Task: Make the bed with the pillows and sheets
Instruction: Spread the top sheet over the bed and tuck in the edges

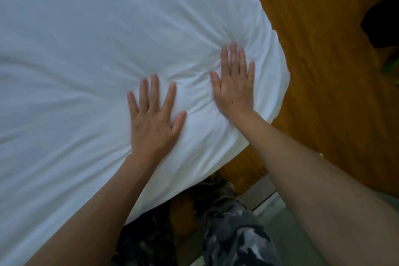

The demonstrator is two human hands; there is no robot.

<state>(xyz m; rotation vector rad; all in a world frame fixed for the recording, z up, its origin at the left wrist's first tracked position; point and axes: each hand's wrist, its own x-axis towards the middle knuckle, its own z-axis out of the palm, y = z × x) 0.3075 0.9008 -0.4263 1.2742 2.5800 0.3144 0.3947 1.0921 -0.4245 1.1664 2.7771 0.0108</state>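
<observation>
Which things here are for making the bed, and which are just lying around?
For the job:
- white sheet, wrinkled near the bed's corner
- left hand, flat on the sheet
- right hand, flat on the sheet

Just lying about:
- dark object on the wooden floor
- something green at the right edge, too cut off to identify

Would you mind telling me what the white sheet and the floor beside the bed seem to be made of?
White sheet: likely woven cotton or a blend, matte; it creases softly around the pressing left hand and right hand. Floor: probably wood or laminate, orange-brown with streaky grain, slight sheen.
</observation>
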